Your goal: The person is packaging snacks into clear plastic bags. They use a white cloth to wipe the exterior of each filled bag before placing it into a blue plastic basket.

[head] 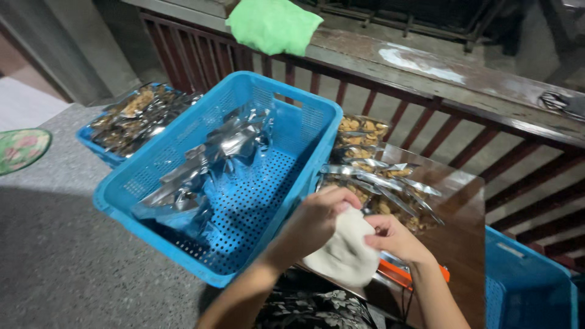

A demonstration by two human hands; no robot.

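Both hands meet over a white cloth [346,254] at the near edge of a dark wooden tabletop [463,225]. The left hand [317,220] curls over the top of the cloth, fingers pressed together around a bunched fold; the right hand [396,239] pinches the cloth's right side between thumb and fingers. The cloth hangs just in front of an orange-edged device [399,274] on the tabletop, most of it hidden, so its kind cannot be told.

Just behind the hands, clear packets of brown snacks [378,183] lie stacked on the tabletop. To the left, a blue perforated basket [183,213], tilted, holds a loose heap of empty silver bags [207,164]. A second blue basket [103,152] farther left is full of packed bags, and a third [524,280] shows at the lower right. A green cloth [274,24] rests on the railing [426,67] beyond.

The step in hand appears to be handling or gathering the cloth, not the packets. Any further move calls for a firm two-handed hold while keeping clear of the stacked packets close behind.
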